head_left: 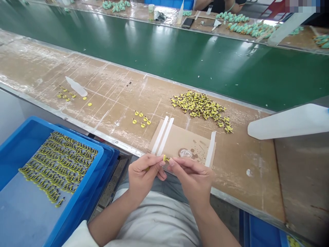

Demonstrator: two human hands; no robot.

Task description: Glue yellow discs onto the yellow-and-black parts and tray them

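Observation:
Between my two hands, just over the table's front edge, is a small yellow disc [164, 158] with a dark-and-yellow piece against it. My left hand [144, 173] pinches the disc between thumb and fingertips. The fingertips of my right hand [193, 176] close on the small dark-and-yellow figure [167, 159], which meets the disc. Behind them a taped cardboard sheet [180, 135] carries a round blob of clear glue [185, 153] and some brown stains. A heap of small yellow and dark figures [197, 104] lies farther back, and several yellow discs with dark pieces [143, 125] lie to the left.
A blue tray [101, 164] at left holds rows of yellow-and-dark pieces. A white bottle [76, 86] lies near loose discs. A white post [288, 121] juts in at right. Beyond runs a green belt [164, 51]; across it, a co-worker's arms [232, 7] and pale green pieces [252, 29].

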